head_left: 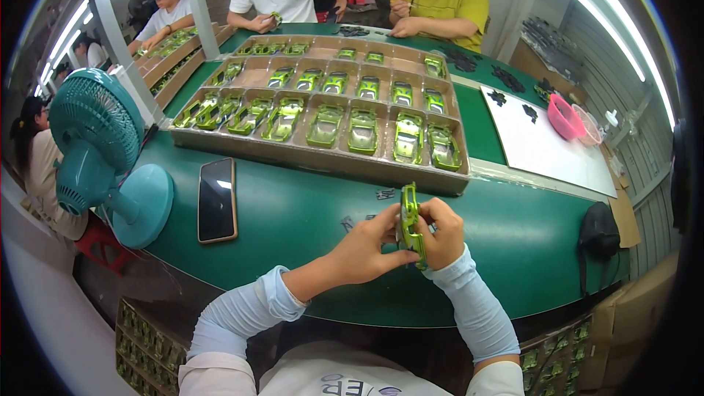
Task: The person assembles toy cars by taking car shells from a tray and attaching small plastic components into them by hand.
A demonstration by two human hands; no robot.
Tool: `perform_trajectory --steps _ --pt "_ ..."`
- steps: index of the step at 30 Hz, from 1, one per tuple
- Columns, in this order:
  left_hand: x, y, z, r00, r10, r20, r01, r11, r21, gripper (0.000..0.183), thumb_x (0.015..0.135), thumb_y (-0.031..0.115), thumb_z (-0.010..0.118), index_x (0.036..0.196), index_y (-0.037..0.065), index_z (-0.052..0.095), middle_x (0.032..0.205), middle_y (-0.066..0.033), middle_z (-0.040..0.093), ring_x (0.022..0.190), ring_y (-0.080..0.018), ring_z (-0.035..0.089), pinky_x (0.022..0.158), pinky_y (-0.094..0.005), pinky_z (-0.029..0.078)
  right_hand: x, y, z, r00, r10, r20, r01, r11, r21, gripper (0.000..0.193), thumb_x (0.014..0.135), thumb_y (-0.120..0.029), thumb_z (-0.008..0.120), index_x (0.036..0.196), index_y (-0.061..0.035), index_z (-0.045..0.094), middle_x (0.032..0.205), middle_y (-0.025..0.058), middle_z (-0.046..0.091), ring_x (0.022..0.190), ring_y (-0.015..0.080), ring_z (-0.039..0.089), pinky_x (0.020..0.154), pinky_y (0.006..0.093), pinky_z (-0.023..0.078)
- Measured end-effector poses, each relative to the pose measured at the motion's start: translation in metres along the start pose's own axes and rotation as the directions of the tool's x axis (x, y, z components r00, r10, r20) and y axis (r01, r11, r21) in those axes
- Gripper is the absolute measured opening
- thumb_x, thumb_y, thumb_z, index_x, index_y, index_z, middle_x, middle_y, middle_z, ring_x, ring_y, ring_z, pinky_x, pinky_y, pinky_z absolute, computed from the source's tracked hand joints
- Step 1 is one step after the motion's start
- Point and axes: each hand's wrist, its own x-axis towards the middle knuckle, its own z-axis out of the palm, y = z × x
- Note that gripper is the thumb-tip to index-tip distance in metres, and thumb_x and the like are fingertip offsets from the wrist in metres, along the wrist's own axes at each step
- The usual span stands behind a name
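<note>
Over the green tabletop (308,213) I hold a lime-green toy car body shell (408,209) on its edge between both hands. My left hand (370,246) is closed on its near left side, thumb along the lower end. My right hand (442,231) grips the right side, with its fingers bent at the shell's inner face. Small dark plastic parts (384,193) lie on the table just behind and left of my hands. Past them stands a divided cardboard tray (323,155) with several similar green car shells (363,130) in its compartments.
A teal fan (136,202) and a dark-screened phone (217,202) stand and lie at the left. To the right are a white board (546,139), a pink basket (565,117) and a black bag (599,235). Co-workers sit across the table. Trays of shells (147,341) stand below the edge.
</note>
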Motion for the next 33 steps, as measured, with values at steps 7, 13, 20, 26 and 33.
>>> perform_trajectory --steps 7,13,20,26,33 --pt "0.003 0.001 -0.002 0.996 -0.082 0.030 0.085 0.989 -0.118 0.060 0.072 0.009 0.064 0.120 -0.001 0.029 0.097 -0.0138 0.056 0.092 -0.0188 0.055 0.080 -0.0309 0.045 0.001 0.003 -0.006 0.998 -0.039 0.048 0.042 0.998 -0.054 0.013 0.069 -0.007 0.059 0.063 0.0005 0.050 0.057 0.0129 0.046 0.050 0.0286 0.046 0.047 0.0353 0.037" --pt "0.001 0.000 -0.002 0.996 -0.089 0.020 0.090 0.993 -0.074 0.053 0.075 0.014 0.063 0.117 0.000 0.033 0.094 -0.0090 0.054 0.088 -0.0158 0.055 0.077 -0.0287 0.045 -0.004 0.003 0.005 1.000 0.007 -0.022 -0.009 0.995 -0.100 0.020 0.067 -0.010 0.061 0.059 0.0006 0.046 0.056 0.0147 0.046 0.048 0.0292 0.046 0.044 0.0359 0.035" --pt "0.003 -0.005 -0.010 0.978 -0.197 0.073 0.209 0.875 -0.436 0.045 0.080 0.023 0.056 0.116 0.004 0.036 0.101 -0.0056 0.048 0.089 -0.0140 0.051 0.072 -0.0266 0.044 0.000 0.007 -0.005 0.817 0.359 0.451 -0.560 0.680 0.474 0.018 0.074 -0.017 0.057 0.082 -0.0013 0.056 0.070 -0.0002 0.056 0.059 0.0073 0.047 0.051 0.0223 0.037" --pt "0.009 -0.007 -0.014 0.928 -0.353 0.117 0.311 0.564 -0.765 0.049 0.080 0.031 0.040 0.120 0.002 0.032 0.096 -0.0182 0.054 0.085 -0.0288 0.057 0.073 -0.0373 0.048 -0.002 0.009 -0.008 0.673 0.280 0.684 -0.737 0.184 0.650 0.027 0.076 -0.026 0.054 0.089 -0.0022 0.056 0.080 0.0040 0.056 0.068 0.0114 0.050 0.056 0.0232 0.037" --pt "0.015 0.002 -0.017 0.922 -0.315 0.224 0.366 0.523 -0.770 0.053 0.080 0.041 0.031 0.119 0.004 0.036 0.089 -0.0217 0.055 0.077 -0.0299 0.058 0.069 -0.0395 0.049 0.000 0.023 -0.009 0.671 0.215 0.710 -0.661 -0.260 0.704 0.028 0.080 -0.030 0.050 0.080 -0.0017 0.051 0.063 0.0013 0.046 0.059 0.0135 0.046 0.054 0.0243 0.037"
